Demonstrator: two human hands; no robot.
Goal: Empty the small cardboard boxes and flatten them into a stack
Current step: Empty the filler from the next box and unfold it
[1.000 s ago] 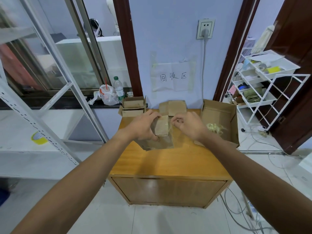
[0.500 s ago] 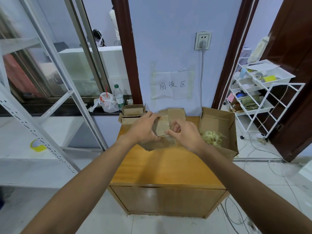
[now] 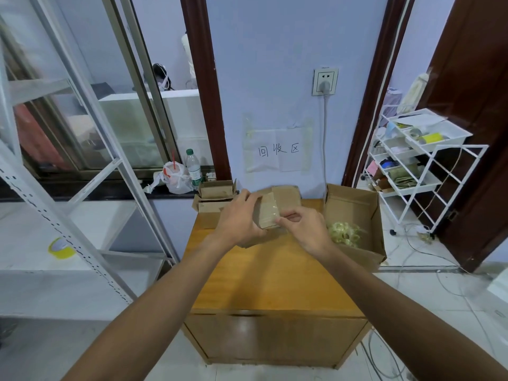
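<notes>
Over the wooden cabinet, the left hand grips a small box and the right hand pinches its clear tape. A hard pull may tear the cardboard or snap the tape short. I count one big open box, two more small boxes at the back left, and one tape wad.

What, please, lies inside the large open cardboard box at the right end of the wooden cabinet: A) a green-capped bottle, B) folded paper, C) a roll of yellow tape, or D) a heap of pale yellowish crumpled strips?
D: a heap of pale yellowish crumpled strips lies on the floor of the large open box.
</notes>
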